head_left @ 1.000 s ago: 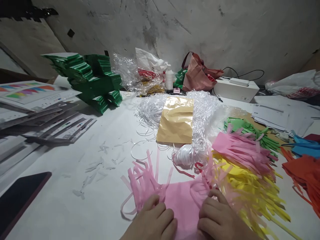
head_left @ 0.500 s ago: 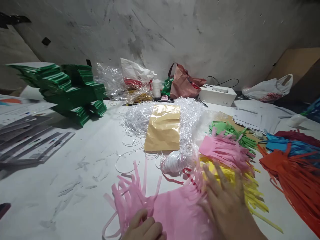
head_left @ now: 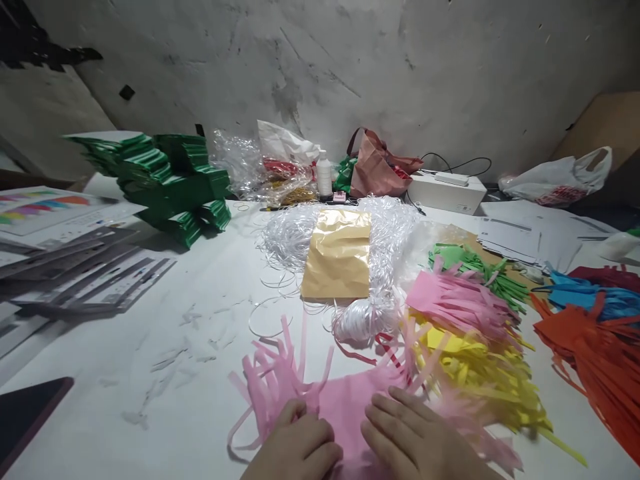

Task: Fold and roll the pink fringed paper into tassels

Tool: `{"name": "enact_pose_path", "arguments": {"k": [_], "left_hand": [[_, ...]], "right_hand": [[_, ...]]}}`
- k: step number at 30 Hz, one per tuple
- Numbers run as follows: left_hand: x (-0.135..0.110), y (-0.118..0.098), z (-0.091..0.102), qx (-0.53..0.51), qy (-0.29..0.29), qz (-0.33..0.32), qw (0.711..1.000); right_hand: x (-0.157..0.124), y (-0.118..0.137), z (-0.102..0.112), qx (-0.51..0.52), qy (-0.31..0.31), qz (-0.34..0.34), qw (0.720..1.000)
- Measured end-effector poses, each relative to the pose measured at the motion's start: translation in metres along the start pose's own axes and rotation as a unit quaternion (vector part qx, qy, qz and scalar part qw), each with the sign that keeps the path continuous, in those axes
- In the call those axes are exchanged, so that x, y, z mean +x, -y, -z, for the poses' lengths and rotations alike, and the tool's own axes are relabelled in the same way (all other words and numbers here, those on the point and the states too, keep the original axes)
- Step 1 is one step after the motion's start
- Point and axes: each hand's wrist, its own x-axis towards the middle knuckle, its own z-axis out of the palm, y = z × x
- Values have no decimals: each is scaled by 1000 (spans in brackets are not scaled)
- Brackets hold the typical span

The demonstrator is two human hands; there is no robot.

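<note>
A pink fringed sheet of thin paper or cloth lies at the front of the white table, with cut strips fanning out at both sides. My left hand rests on its left part, fingers curled down and closed on it. On the right part lies my right hand, its fingers stretched out flat against the sheet. Just beyond the sheet are a red ribbon and a bundle of white string. Yellow fringe lies to the right of my right hand, below a pink fringed bunch.
A brown paper packet lies on tangled white string. Stacked green cut-outs and printed packs are at left. Orange, blue and green fringes lie right. A dark flat object sits front left.
My right hand has moved left and nearer to me, off the yellow fringe and onto the pink sheet. My left hand stays on the sheet. The view has shifted slightly left.
</note>
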Motion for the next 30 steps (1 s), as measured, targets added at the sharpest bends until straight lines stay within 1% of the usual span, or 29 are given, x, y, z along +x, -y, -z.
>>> {"name": "enact_pose_path", "arguments": {"k": [1,2,3,4,6,8,9,11,14,16,17,20,22,24,26,28,30], "left_hand": [[2,-1,4,-11,19,8,1000],[2,-1,6,-20,28,16,999],[2,0,7,-26,37,24,999],[1,2,6,-29,37,28,999],[-3,7,2,-25,8,32,999],[-7,13,-2,-22,-17,55,998],[-8,15,-3,-23,-13,73,997],[-7,17,1,-20,15,126,992],[1,16,11,0,73,174,982],[6,14,16,11,100,206,973],[8,13,18,11,103,226,969],[9,12,18,-3,83,282,956],[7,12,17,-8,87,306,948],[6,14,17,-1,100,314,944],[4,16,21,8,97,304,948],[4,19,27,23,76,259,963],[5,20,33,71,28,194,978]], "right_hand": [[-3,2,-12,21,-2,4,1000],[-6,2,-21,44,0,-2,999],[-8,1,-24,74,14,-15,997],[-9,-2,-24,108,34,-32,993],[-8,-9,-17,164,72,-76,981],[-5,-14,-8,187,113,-123,968],[-3,-15,-5,184,127,-143,964],[0,-16,-4,168,145,-178,959],[2,-17,-9,153,172,-218,948],[4,-18,-13,144,195,-241,940],[5,-18,-14,139,205,-246,937],[12,-21,-16,110,235,-255,932],[18,-23,-19,79,280,-272,917],[24,-24,-23,53,322,-290,899],[30,-25,-26,43,342,-302,889],[34,-26,-29,39,342,-310,886],[35,-27,-30,40,346,-318,882]]}}
